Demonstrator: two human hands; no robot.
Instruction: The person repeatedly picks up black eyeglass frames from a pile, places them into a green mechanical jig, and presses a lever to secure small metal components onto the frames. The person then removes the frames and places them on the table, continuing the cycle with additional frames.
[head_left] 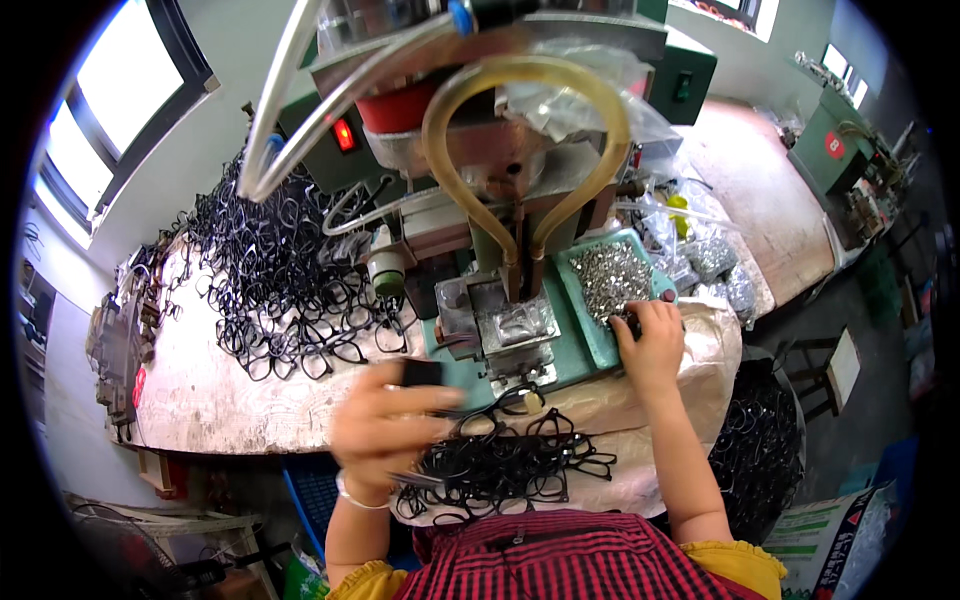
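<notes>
At the press (505, 310), keep your left hand (385, 425) closed on the black frame (425, 375) near the die while your right hand (652, 340), fingers curled, pinches small metal parts from the tray (612, 280).

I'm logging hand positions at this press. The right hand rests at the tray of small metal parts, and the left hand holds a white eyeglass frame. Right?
Not quite. In the head view the right hand is at the tray of metal parts, but the eyeglass frame in the left hand is black, not white.
</notes>
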